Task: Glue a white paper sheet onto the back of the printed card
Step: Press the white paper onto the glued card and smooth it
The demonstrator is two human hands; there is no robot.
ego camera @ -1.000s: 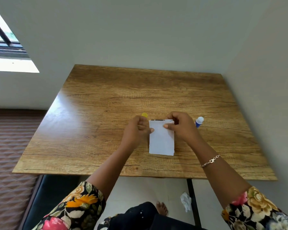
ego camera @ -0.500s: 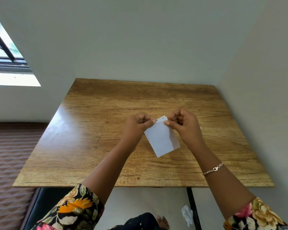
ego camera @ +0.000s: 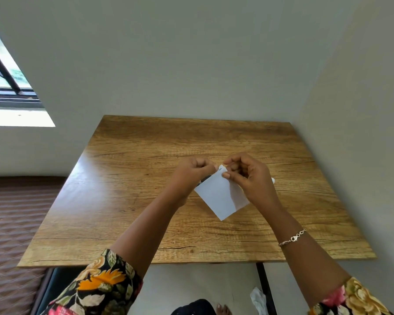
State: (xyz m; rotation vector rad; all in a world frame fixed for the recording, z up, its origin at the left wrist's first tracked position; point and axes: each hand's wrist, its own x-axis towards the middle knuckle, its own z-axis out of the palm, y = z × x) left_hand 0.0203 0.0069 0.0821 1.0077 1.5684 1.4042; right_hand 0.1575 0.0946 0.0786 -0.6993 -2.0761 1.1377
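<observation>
White side up, pinches paper sheet (ego camera: 221, 196) against printed card (ego camera: 204, 179) with curled left hand (ego camera: 191, 176) and right hand (ego camera: 253, 178), tilted over table's (ego camera: 146, 178) middle, seemingly to align edges.

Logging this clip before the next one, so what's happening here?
A person holds a white paper sheet over the wooden table, tilted with one corner pointing down. Both hands pinch it near its top corner: the left hand on one side, the right hand on the other. A dark strip of the printed card peeks out behind the sheet by the left hand. Whether the two are fully stuck together cannot be told.
</observation>
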